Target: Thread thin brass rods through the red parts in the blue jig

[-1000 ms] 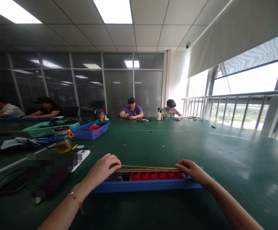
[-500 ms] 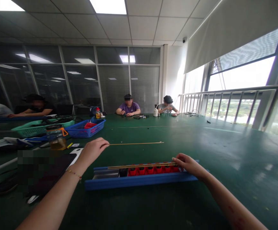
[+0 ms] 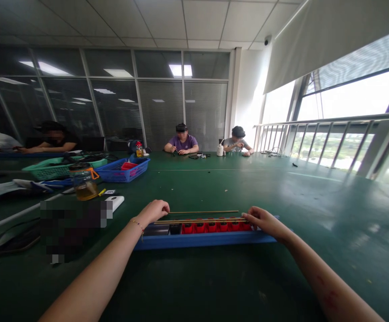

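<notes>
My long blue tray (image 3: pixel 206 240) bears red plastic cups (image 3: pixel 200 227). Over its far edge, my right hand (image 3: pixel 260 218) pinches at least 2 thin tan sticks (image 3: pixel 197 221); past that edge, my left hand (image 3: pixel 154 211) pinches 1 lone tan stick (image 3: pixel 203 211). It looks midway: 1 remains apart. Beyond the tray, smooth green tabletop (image 3: pixel 194 190) gives room; leftward, a blue mesh basket (image 3: pixel 122 176) limits it.

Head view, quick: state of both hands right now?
Left hand: closed, pinching one end of a thin stick.
Right hand: at the ends of the other sticks; whether it grips them cannot be told.
</notes>
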`<state>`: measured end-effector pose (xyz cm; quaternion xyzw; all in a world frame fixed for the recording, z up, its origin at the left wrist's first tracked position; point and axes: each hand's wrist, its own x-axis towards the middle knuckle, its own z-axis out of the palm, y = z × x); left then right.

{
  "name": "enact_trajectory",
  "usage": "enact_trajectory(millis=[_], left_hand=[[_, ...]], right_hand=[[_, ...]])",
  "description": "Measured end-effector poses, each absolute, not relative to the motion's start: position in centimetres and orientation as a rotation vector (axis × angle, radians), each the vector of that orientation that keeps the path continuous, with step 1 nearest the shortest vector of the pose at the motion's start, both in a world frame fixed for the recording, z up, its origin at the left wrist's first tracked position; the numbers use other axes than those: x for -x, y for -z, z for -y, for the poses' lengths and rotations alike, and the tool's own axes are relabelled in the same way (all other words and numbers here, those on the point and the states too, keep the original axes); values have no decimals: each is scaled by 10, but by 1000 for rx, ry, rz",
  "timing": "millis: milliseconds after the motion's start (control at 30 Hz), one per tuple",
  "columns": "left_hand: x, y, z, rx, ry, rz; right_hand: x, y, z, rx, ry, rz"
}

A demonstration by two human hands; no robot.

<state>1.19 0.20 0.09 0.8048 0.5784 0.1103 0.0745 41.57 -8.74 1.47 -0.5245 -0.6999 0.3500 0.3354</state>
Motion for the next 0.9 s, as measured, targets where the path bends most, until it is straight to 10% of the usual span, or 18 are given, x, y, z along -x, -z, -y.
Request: enact_trajectory(millis=[900], left_hand=[[-33,-86,70,-2362,24,-1333]], right_hand=[[-416,-16,87,1484,-799,1891]])
